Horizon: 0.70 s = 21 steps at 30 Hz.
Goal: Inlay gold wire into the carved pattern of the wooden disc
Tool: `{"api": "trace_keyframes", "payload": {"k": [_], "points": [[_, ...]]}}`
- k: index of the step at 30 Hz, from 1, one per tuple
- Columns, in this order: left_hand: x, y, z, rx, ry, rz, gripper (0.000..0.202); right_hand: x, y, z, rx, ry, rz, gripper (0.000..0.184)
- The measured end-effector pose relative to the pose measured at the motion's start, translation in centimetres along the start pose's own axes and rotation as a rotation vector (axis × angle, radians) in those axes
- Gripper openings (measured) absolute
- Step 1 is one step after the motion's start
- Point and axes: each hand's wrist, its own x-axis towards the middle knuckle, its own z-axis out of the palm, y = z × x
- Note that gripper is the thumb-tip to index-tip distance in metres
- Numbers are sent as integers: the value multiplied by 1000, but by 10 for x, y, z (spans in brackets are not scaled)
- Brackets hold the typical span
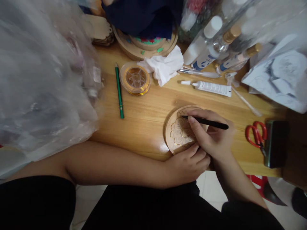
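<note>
A round wooden disc [169,140] lies on the table, bearing a flower pattern partly outlined in thin gold wire. My right hand [213,134] is closed around slim black tweezers [211,123], whose pointed tip rests at the upper part of the pattern. Curled against the disc's lower edge, my left hand [189,164] grips it; some of its fingertips are hidden beneath the right hand. The right side of the disc is covered by my right hand.
Left of the disc are a spool of gold wire [136,81] and a green pencil [119,91]. Behind lie crumpled tissue [168,65], a white tube [212,88] and bottles [207,52]. Red-handled scissors [256,135] touch a dark box [277,143] at right. Plastic bags [48,80] crowd the left.
</note>
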Motion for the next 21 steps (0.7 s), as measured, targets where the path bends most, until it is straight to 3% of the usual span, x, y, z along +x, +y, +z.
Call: {"api": "trace_keyframes", "payload": {"k": [5,12,21], "points": [[0,0,1,15,24,-6,42,0,-1,0,17,-7,0,23],[1,-1,-1,25,-45,37,41,0,1,-2,16,-20,-14,21],[1,0,0,30,-15,15,41,2,1,-3,-8,-42,-48,22]]}}
